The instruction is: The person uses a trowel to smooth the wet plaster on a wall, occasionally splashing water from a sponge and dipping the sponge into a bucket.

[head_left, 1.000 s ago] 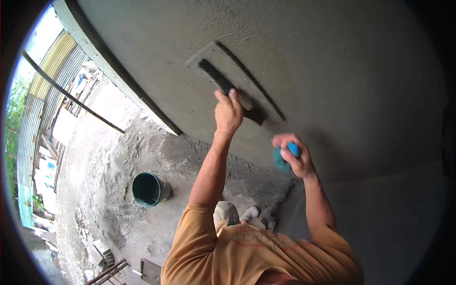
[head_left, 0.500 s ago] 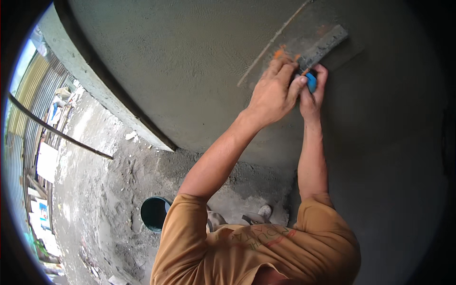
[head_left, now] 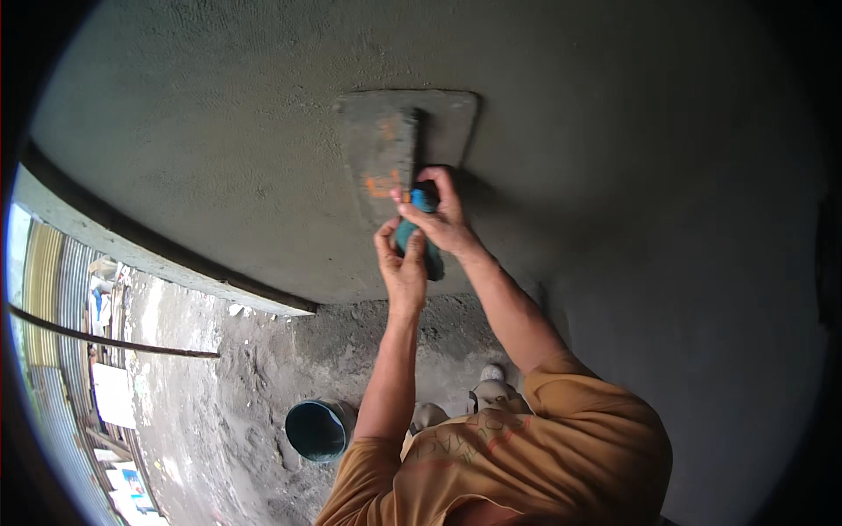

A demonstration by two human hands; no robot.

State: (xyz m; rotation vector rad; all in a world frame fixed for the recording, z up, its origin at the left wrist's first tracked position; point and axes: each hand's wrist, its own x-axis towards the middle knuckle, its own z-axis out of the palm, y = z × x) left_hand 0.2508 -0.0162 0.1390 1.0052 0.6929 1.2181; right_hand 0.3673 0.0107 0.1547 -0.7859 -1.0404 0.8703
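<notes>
A broad rectangular plastering trowel (head_left: 373,145) lies against the grey plastered wall (head_left: 237,167). Its plate is smeared with mortar and has orange marks, and a raised grey spine runs along the middle. My right hand (head_left: 449,226) is closed round the blue part of its handle, just below the plate. Lower down, my left hand (head_left: 404,276) pinches the dark teal end of the handle between thumb and fingers. Motion blurs the handle a little, and the fingers partly cover it.
A concrete edge with a dark strip (head_left: 175,267) bounds the wall at left. Below, a dark green bucket (head_left: 344,412) stands on the rough ground (head_left: 237,394) near my feet. A thin dark rod (head_left: 123,344) and corrugated sheets (head_left: 74,272) are farther left.
The trowel has moved left and down in view and turned more upright. My left hand has shifted from the plate to the handle's lower end, while my right hand still holds the handle.
</notes>
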